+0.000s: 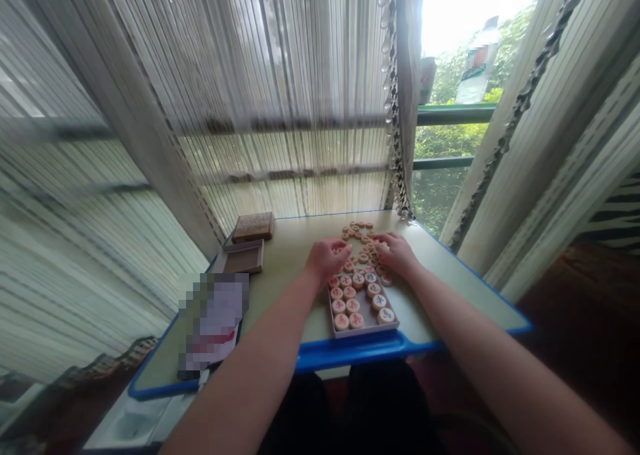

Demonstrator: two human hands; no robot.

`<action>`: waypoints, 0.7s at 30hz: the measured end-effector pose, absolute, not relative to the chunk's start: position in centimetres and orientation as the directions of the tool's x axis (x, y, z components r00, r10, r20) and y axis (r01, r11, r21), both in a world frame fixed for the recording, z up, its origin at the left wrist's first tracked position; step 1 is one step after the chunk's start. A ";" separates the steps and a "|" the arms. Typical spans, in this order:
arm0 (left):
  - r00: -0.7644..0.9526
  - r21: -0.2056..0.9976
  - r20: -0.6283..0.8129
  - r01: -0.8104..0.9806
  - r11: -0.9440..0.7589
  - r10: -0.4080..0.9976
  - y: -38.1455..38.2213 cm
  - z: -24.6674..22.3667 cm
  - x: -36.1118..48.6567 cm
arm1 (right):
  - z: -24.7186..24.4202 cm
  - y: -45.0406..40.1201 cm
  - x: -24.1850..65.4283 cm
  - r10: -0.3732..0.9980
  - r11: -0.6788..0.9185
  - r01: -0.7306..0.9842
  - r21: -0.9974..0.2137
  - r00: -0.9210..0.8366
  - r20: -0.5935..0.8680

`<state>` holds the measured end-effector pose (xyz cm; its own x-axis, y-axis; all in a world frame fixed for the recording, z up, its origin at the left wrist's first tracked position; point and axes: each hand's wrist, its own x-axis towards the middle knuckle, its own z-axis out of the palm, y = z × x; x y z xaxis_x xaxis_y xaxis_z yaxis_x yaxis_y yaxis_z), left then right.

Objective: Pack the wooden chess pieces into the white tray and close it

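Observation:
A shallow box tray at the table's front edge holds round wooden Chinese chess pieces, red-marked ones on the left and dark-marked ones on the right. Beyond it, loose Chinese chess pieces lie scattered, some overlapping. My left hand is over the tray's far left corner with its fingers curled together; what they hold, if anything, is too small to make out. Among the loose pieces on the right, my right hand has its fingers apart, fingertips touching or just above the pieces.
A blue-edged table carries everything. A wooden box and an open, shallow box lid sit at the back left. Nearer lies a blurred-out flat packet. String curtains hang behind; a bottle stands at the window.

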<state>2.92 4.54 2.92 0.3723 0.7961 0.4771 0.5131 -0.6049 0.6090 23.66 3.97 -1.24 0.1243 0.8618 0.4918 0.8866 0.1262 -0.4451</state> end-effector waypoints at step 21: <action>0.819 0.166 0.224 0.503 -0.848 0.529 14.6 3.0 9.0 | -1.1 8.0 25.7 0.869 0.188 0.794 -0.578 0.140 0.474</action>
<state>9.03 14.56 2.98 0.8188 0.5288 0.2235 0.5026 -0.8484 0.1662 25.71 8.00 -1.15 0.1399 0.8692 0.4743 0.7943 0.1875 -0.5779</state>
